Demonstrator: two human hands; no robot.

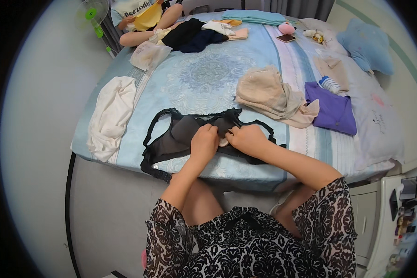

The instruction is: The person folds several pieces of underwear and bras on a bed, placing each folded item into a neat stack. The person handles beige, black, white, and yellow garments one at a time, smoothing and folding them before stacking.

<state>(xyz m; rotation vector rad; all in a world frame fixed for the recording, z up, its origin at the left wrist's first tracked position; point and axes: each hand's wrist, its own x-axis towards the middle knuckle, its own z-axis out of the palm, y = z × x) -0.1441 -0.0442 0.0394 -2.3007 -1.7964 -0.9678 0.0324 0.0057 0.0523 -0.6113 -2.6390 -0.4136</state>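
Observation:
A black bra (180, 132) lies spread on the near edge of the bed, its straps looped out to both sides. My left hand (205, 142) is closed on the bra near its middle. Close beside it, my right hand (246, 140) pinches the bra by the right cup. A small pale piece (223, 141), perhaps a pad, shows between my hands; most of it is hidden by my fingers. Just beyond my right hand rests a heap of beige clothing (268, 95).
White cloth (110, 118) lies at the bed's left edge. To the right are a folded purple garment (331, 111), a striped roll (329, 85) and a blue cushion (366, 46). Dark clothes (190, 37) and a plastic bag (149, 54) lie far off, near another person holding yellow cloth (148, 17).

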